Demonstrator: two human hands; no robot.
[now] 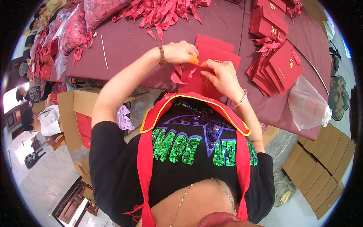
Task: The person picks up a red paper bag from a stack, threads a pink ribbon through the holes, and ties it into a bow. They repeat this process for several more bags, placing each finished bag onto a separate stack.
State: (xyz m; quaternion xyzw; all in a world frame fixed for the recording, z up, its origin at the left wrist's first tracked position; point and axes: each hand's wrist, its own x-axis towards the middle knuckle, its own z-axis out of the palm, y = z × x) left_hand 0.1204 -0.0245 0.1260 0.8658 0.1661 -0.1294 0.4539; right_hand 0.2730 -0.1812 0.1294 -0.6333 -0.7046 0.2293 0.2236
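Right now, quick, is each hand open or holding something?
Left hand: curled at a flat red paper packet; grip unclear.
Right hand: fingers bent at that packet; grip unclear.

Red bag with ribbon, in my grip.
I find the red bag (196,84) flattened and lying close before me, its visible face bearing a small gold emblem, its upper edge partly covered where I grip it. The red ribbon (177,76), narrow and glossy, hangs in a loose, twisted loop toward the bag's left side; I cannot tell whether it is tied. Plain, flat red pieces (216,40) overlap one another just beyond the bag, their corners staggered.
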